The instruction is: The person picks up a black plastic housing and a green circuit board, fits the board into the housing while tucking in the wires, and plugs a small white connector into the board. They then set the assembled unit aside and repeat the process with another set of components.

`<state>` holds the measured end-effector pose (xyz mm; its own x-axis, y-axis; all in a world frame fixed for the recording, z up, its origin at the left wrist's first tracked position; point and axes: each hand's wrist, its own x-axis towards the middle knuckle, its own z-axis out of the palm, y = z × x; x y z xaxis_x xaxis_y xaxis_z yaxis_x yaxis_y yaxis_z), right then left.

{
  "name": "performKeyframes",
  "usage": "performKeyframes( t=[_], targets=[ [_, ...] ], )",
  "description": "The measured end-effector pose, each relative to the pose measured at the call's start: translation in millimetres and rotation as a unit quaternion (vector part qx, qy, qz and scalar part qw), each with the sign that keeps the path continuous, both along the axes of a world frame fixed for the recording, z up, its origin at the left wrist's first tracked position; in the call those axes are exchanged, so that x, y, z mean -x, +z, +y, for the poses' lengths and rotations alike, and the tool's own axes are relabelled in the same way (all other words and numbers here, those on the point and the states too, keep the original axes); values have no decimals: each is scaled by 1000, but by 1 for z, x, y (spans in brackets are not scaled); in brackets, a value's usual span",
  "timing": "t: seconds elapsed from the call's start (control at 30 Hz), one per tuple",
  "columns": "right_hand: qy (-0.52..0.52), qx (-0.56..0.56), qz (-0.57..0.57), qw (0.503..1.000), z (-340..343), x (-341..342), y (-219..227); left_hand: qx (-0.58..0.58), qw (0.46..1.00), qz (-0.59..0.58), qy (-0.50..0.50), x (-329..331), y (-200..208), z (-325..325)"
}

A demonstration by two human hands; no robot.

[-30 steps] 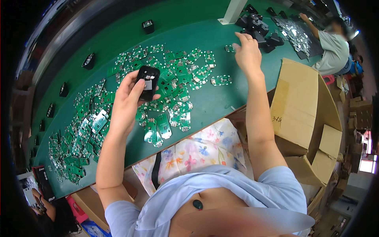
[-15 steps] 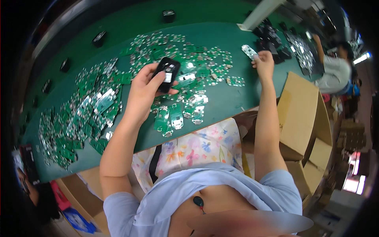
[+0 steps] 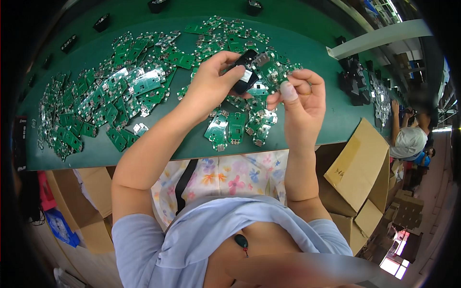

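My left hand (image 3: pixel 211 81) is partly closed around a small black plastic case with rounded ends (image 3: pixel 248 59), thumb over its open inner side, where a whitish rectangular piece (image 3: pixel 246 76) shows. My right hand (image 3: pixel 303 98) is half curled, thumb and fingers pinching the near end of a narrow green circuit board (image 3: pixel 271 71) studded with metal parts. I have that board raised just beside the case, above the table; in this view its far end comes right up to the case's edge, and I cannot tell whether they touch. Beneath my hands, loose green circuit boards (image 3: pixel 235 126) lie spread across the dark green tabletop (image 3: pixel 331 117), with more of them heaped to my left. Black plastic parts (image 3: pixel 353 79) sit piled toward my right, and an open brown cardboard box (image 3: pixel 357 165) stands by the table's near edge.
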<state>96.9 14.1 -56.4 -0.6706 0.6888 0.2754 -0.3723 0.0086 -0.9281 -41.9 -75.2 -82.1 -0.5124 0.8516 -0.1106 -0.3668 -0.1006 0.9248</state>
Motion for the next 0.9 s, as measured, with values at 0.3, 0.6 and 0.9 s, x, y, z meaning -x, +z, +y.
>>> performKeyframes(
  t=[0.3,0.6,0.9],
  targets=[
    [3,-1,-9,1000,3,8,-1,-6,1000,22,9,-1,4,-2],
    [-28,6,-72,997,8,9,-15,-21,1000,-14,8,-8,7,-3],
    [-116,-324,-82,935,10,17,-27,71,992,103,17,-7,5,-4]
  ],
)
